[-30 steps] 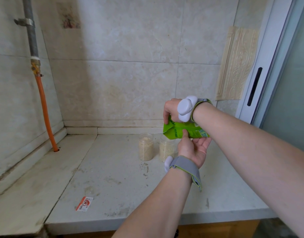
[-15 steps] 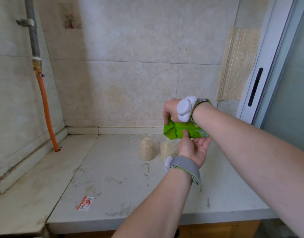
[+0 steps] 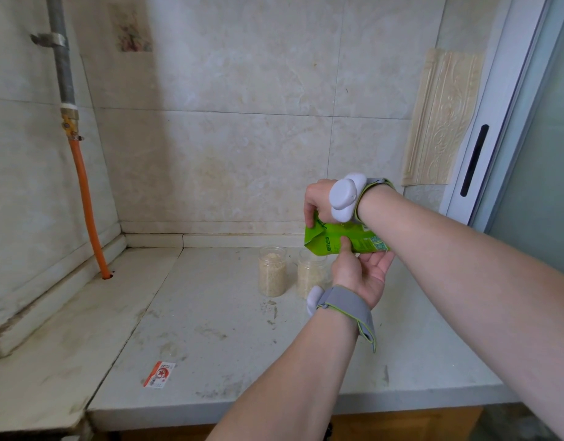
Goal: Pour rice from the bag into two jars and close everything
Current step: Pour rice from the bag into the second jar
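Observation:
I hold a green rice bag (image 3: 330,240) on its side in both hands, its folded mouth pointing left above the right jar (image 3: 310,276). My right hand (image 3: 318,198) grips the bag from above near the mouth. My left hand (image 3: 360,272) supports it from below, palm up, with the thumb pressed on its front. The left jar (image 3: 272,272) stands just beside the right one on the counter. Both clear jars hold rice and show no lids. I see no rice stream falling.
The stone counter (image 3: 229,338) carries scattered grains near the jars and a small red-and-white packet (image 3: 159,374) near its front edge. An orange hose (image 3: 86,205) runs down the left wall. Tiled walls close the back and left, and a sliding door frame (image 3: 484,154) stands at the right.

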Action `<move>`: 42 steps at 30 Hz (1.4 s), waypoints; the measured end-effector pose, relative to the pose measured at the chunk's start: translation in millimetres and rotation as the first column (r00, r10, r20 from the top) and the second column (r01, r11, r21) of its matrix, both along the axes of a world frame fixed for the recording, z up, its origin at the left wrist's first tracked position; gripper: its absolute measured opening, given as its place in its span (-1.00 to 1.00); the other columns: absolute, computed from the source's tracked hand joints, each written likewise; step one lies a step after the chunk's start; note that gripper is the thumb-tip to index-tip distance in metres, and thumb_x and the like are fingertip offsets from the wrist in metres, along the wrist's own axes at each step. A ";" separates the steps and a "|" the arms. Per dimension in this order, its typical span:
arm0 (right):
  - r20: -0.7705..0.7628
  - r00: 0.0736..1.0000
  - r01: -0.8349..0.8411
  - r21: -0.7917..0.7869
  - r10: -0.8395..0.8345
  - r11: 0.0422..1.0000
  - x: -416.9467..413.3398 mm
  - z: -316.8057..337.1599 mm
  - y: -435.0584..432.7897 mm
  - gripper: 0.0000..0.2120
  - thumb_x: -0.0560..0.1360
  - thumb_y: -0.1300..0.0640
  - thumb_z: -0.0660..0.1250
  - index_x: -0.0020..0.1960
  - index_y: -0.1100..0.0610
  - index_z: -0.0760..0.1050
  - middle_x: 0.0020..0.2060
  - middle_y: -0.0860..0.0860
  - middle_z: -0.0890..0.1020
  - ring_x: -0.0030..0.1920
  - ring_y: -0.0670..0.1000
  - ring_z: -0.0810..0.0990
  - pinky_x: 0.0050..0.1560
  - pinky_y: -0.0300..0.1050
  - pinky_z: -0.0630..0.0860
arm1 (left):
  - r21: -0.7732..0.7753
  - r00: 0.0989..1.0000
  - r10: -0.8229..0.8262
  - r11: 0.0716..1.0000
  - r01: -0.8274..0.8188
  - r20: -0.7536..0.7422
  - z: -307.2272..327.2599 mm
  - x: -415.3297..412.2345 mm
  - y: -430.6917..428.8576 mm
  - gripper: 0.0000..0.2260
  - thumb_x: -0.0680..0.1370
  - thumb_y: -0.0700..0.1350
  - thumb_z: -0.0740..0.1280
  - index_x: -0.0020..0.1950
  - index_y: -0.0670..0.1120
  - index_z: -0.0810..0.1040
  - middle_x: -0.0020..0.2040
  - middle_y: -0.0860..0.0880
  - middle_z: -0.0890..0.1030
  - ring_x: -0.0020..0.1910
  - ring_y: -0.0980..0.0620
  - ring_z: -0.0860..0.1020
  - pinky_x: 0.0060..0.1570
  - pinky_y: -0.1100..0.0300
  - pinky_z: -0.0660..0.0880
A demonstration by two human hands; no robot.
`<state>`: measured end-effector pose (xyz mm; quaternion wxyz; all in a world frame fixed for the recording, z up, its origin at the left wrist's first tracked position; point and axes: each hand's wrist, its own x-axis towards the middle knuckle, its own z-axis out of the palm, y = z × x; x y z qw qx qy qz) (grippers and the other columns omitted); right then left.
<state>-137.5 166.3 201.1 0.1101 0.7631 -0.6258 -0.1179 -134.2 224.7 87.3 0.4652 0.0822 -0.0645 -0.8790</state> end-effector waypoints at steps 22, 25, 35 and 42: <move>0.012 1.000 0.016 0.010 -0.016 1.000 1.0 -3.6 -7.0 -0.56 0.40 0.38 0.16 0.05 0.03 0.67 0.02 0.11 0.67 -0.20 0.07 0.55 -0.45 -0.30 0.35 | 0.029 1.000 0.003 1.000 -0.003 0.006 3.2 5.2 4.9 -0.57 0.66 0.02 0.09 -0.30 -0.21 0.41 -0.40 -0.18 0.65 -0.47 -0.08 0.65 -0.46 0.06 0.58; 0.001 1.000 0.022 0.009 -0.022 1.000 2.2 -1.8 -5.4 -0.56 0.41 0.38 0.16 0.07 0.03 0.67 0.04 0.11 0.67 -0.20 0.06 0.54 -0.47 -0.30 0.33 | 0.031 1.000 0.008 0.999 -0.008 0.008 3.7 5.9 5.7 -0.58 0.66 0.01 0.10 -0.31 -0.20 0.40 -0.40 -0.18 0.65 -0.47 -0.07 0.64 -0.46 0.06 0.58; -0.014 1.000 0.013 0.007 -0.013 1.000 3.4 -0.2 -4.0 -0.57 0.41 0.38 0.17 0.06 0.03 0.67 0.04 0.11 0.67 -0.21 0.05 0.54 -0.47 -0.31 0.34 | 0.026 1.000 -0.001 1.000 0.001 -0.016 6.9 7.5 7.6 -0.57 0.66 0.01 0.09 -0.27 -0.23 0.43 -0.42 -0.18 0.65 -0.49 -0.08 0.64 -0.50 0.06 0.58; -0.024 1.000 0.008 0.008 -0.008 1.000 3.9 0.2 -4.7 -0.57 0.41 0.38 0.17 0.06 0.03 0.67 0.03 0.10 0.67 -0.20 0.05 0.54 -0.46 -0.31 0.34 | 0.028 1.000 0.004 1.000 -0.004 -0.017 7.7 7.2 7.6 -0.58 0.66 0.01 0.08 -0.27 -0.22 0.43 -0.43 -0.18 0.64 -0.49 -0.07 0.64 -0.50 0.06 0.57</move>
